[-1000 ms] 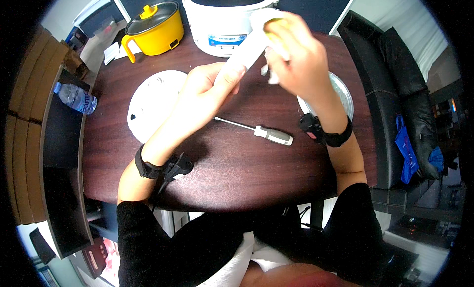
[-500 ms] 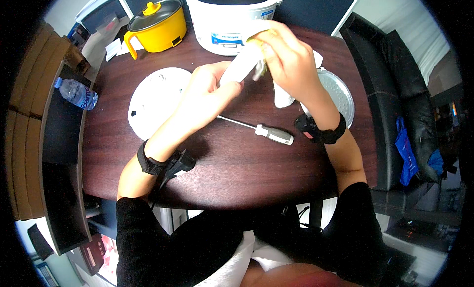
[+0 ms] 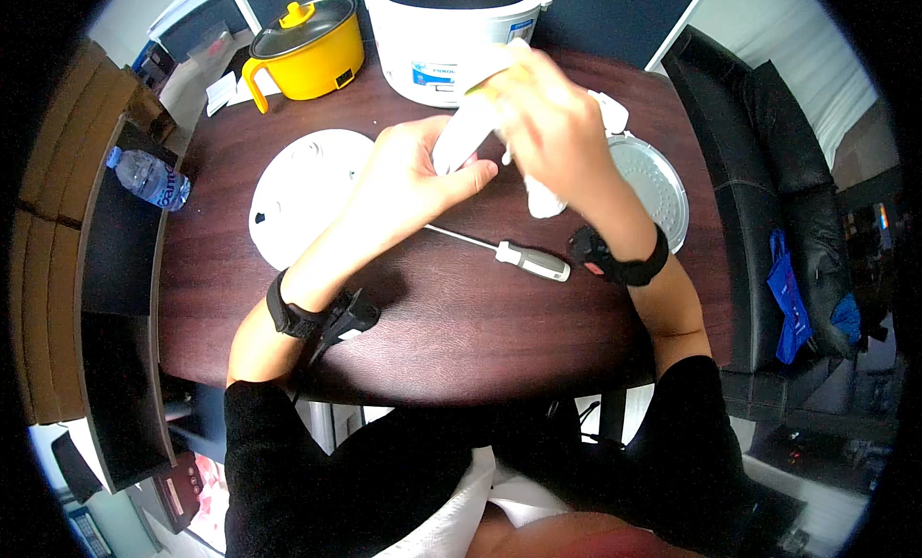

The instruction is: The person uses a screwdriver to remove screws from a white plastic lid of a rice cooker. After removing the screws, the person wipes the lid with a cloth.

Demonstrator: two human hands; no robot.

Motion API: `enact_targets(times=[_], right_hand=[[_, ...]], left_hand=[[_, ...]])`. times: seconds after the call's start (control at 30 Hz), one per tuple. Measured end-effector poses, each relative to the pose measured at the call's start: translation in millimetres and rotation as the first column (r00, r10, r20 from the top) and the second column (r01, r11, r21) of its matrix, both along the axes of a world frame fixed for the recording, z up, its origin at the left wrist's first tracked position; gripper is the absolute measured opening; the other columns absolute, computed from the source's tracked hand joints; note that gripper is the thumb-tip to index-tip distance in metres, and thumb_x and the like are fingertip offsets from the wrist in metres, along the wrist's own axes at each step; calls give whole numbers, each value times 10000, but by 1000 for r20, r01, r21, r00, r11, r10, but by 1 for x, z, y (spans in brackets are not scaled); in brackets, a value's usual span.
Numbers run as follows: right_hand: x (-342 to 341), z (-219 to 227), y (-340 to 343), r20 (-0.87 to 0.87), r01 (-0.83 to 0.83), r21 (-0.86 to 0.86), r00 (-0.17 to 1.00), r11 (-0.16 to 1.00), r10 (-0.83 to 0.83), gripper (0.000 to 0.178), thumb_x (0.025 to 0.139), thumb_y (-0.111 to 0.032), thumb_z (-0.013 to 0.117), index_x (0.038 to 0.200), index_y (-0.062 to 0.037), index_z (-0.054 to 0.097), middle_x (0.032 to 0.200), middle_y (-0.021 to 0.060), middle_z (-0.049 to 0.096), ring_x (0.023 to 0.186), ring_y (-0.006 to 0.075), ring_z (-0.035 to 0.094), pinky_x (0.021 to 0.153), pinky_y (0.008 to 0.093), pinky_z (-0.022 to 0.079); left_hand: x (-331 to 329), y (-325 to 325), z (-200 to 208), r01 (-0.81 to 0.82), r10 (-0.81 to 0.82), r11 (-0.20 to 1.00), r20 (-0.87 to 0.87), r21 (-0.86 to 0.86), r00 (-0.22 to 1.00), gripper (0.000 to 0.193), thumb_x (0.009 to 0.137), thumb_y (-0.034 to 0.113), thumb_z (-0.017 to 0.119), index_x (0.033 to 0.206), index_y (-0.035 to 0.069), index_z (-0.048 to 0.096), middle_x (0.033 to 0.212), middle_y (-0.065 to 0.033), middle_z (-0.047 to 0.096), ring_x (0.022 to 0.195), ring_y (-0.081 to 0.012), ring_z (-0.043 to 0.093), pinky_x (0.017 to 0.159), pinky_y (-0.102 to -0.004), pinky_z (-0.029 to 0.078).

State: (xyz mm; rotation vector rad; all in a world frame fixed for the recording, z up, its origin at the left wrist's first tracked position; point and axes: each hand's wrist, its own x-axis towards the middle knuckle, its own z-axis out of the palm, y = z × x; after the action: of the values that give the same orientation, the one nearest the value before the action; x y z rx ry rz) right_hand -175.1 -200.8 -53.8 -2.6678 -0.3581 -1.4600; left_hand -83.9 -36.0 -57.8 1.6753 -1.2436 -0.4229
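Observation:
Above the table, my left hand (image 3: 408, 169) is closed round a smooth, white, elongated part (image 3: 463, 140), its thumb along the near side. My right hand (image 3: 562, 121), blurred by motion, presses what looks like a thin white cloth with a yellowish edge (image 3: 485, 82) over the part's far end. Its fingertips are partly hidden. Below the right palm shows another white piece (image 3: 545, 201), whose kind I cannot make out. Nearer me lies a screwdriver (image 3: 534, 261) with a grey-white handle, its shaft reaching toward my left wrist.
A white rice cooker body (image 3: 423, 44) stands open at the back, left of it a yellow lidded pot (image 3: 312, 68). A white round cover (image 3: 303, 198) lies under my left forearm; a perforated metal disc (image 3: 655, 179) lies at right. A water bottle (image 3: 149, 179) is beyond the left edge.
My right hand has shifted slightly left and down over the white part, its fingers now closer around the end. My left hand keeps its hold, with its thumb a little farther right.

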Motion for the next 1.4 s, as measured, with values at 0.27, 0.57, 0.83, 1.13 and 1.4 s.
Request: enact_targets(times=[0.27, 0.57, 0.83, 1.13, 1.4], right_hand=[[-1, 1, 2, -45, -66, 138, 996, 988, 73, 142, 815, -136, 594, 916, -71, 670, 1013, 97, 627, 889, 260, 637, 735, 344, 535], [-6, 0, 20, -46, -54, 41, 997, 998, 56, 143, 810, -161, 608, 926, -99, 665, 1058, 96, 623, 910, 229, 632, 740, 324, 534], [0, 7, -22, -6, -138, 337, 989, 931, 148, 133, 842, -132, 593, 920, -45, 656, 990, 128, 608, 903, 281, 623, 766, 340, 504], [-16, 16, -18, -102, -9, 427, 993, 904, 59, 276, 875, -41, 529, 1143, 14, 490, 1112, 165, 548, 1048, 215, 555, 880, 318, 443], [-9, 6, -8, 48, -108, 360, 994, 926, 97, 448, 824, -86, 653, 1202, 17, 436, 1039, 132, 580, 974, 199, 589, 837, 312, 475]], left_hand=[[3, -2, -4, 46, -51, 995, -58, -88, 997, 184, 760, 125, 683, 882, 7, 612, 698, -39, 615, 655, -90, 565, 626, -258, 464], [0, -2, -3, 88, -93, 987, -29, -135, 995, 179, 762, 119, 685, 860, 13, 579, 727, -21, 588, 673, -82, 535, 636, -251, 450], [-2, 4, 12, 190, -188, 981, -67, 26, 980, 135, 791, 93, 648, 872, 14, 574, 745, -21, 579, 708, -79, 531, 659, -251, 449], [-7, 11, 22, 223, -206, 973, -206, 62, 956, 216, 819, 158, 658, 971, 30, 569, 786, 30, 564, 724, -35, 511, 652, -190, 412], [6, 1, -3, 53, -46, 998, 159, -46, 986, 395, 785, 179, 689, 1083, -27, 532, 858, -147, 618, 778, -217, 612, 715, -321, 480]])
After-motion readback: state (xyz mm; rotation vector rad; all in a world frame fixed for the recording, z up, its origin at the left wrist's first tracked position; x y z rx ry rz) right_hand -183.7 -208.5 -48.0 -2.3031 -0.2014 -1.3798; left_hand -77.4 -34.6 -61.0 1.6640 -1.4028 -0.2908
